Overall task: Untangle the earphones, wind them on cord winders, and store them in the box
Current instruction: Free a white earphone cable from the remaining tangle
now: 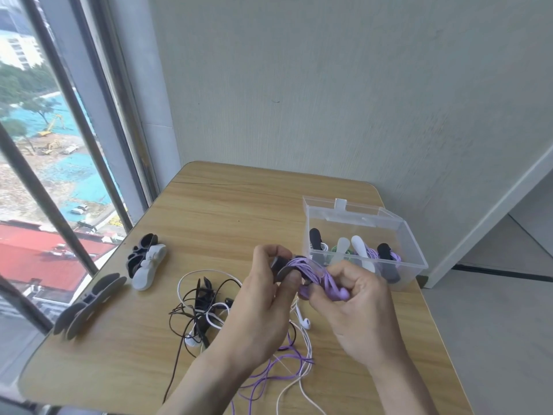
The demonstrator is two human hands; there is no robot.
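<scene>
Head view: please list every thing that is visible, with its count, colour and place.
Table: one, light wood, under everything.
Box: one, clear, lid open, far right; holds several wound winders.
Spare winders: a pile, black and white, far left.
Grey winders: a stack, left edge.
Tangled earphones: black, white, purple, centre.
Purple earphone on dark winder: one, held between the hands.
Left hand: grips the winder.
Right hand: pinches the purple cord.

Wooden table (pixel 227 205) beside window (pixel 45 145), grey wall (pixel 329 85) behind.
</scene>
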